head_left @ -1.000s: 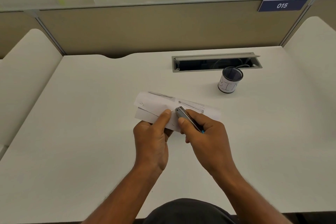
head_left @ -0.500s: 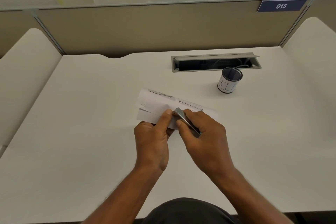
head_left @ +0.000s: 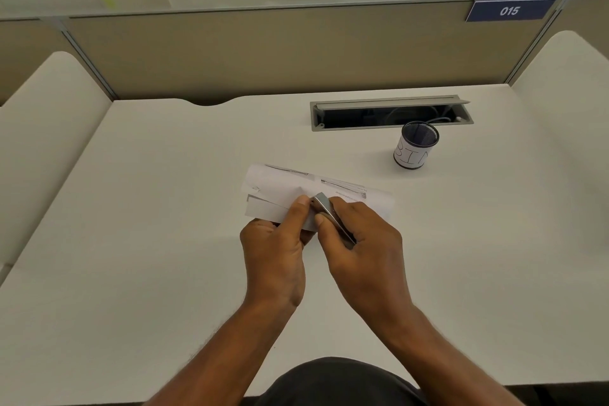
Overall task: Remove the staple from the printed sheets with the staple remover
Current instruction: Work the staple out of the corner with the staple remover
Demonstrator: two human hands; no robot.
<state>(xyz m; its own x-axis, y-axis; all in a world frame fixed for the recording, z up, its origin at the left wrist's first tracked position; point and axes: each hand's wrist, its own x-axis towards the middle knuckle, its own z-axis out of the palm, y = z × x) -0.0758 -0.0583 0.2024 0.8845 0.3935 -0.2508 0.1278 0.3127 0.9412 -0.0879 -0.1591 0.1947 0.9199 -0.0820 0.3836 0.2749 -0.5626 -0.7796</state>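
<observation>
The printed sheets point(head_left: 280, 186) are white, folded and creased, and sit at the middle of the desk. My left hand point(head_left: 275, 247) pinches their near edge, thumb on top. My right hand point(head_left: 362, 245) grips a slim metal staple remover point(head_left: 328, 211), whose tip presses against the paper right beside my left thumb. The staple itself is hidden under the tool and my fingers.
A dark mesh cup point(head_left: 416, 149) with a white label reading BIN stands to the back right. Behind it is an open cable slot point(head_left: 390, 114) in the white desk point(head_left: 131, 241). Beige partition panels point(head_left: 263, 53) close the desk at the back and sides.
The staple remover has tilted and its tip has slid left toward my left thumb. The sheets have bent up slightly under both hands.
</observation>
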